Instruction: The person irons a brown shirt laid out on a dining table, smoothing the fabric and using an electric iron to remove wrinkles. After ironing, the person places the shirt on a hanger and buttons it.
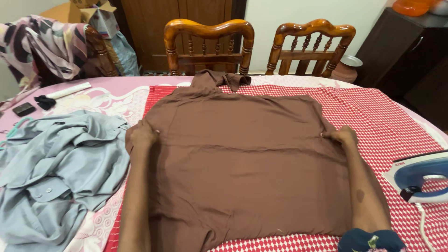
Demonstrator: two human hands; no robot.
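A brown shirt [238,158] lies spread flat, back up, on a red-and-white checked cloth [392,121] that covers the table. Its collar points toward the far chairs. My left hand [142,134] pinches the shirt's left edge near the sleeve. At the right edge, my right hand [341,135] grips the fabric the same way. Both forearms rest across the shirt.
A crumpled grey shirt [56,163] lies at the left on a pink floral sheet [109,100]. A blue-and-white iron [420,175] sits at the right with its cord. Two wooden chairs [210,44] stand behind the table. A dark cabinet [406,51] is at the back right.
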